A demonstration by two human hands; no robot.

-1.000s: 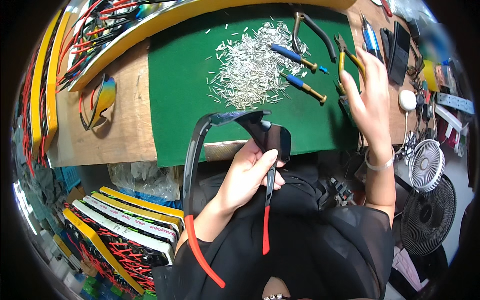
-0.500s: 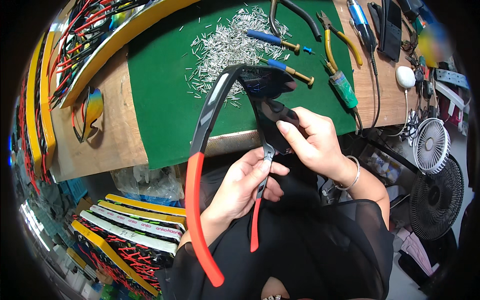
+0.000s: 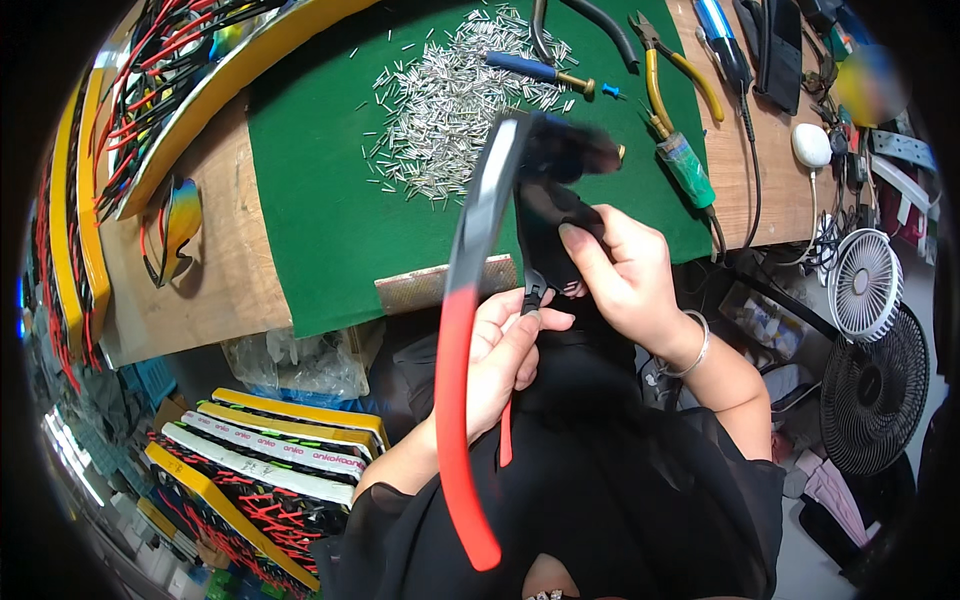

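Note:
Both hands are on a pair of sunglasses [image 3: 455, 380] with dark lenses and black temples ending in red tips. My left hand [image 3: 500, 350] is closed on one temple close to its hinge, thumb on top. My right hand [image 3: 630, 275] pinches the dark front by a lens, thumb over it. The other temple rises nearest the camera and curves down past my left forearm, its red tip loose. Motion blurs the far end of the front. Behind it, one of two blue-handled drivers is mostly hidden.
A green mat [image 3: 320, 220] bears a heap of small metal pins [image 3: 430, 130], a blue-handled driver [image 3: 525, 68], yellow-handled cutters [image 3: 655, 85] and a green-handled corded tool [image 3: 687, 172]. Rainbow-lensed glasses [image 3: 182, 225] lie left. Yellow-edged trays of glasses [image 3: 230, 515] stand lower left; fans [image 3: 865, 285] right.
The sunglasses have swung to the right, their near temple moving right and slightly turning. My left hand stays at the hinge; my right hand keeps its pinch on the front.

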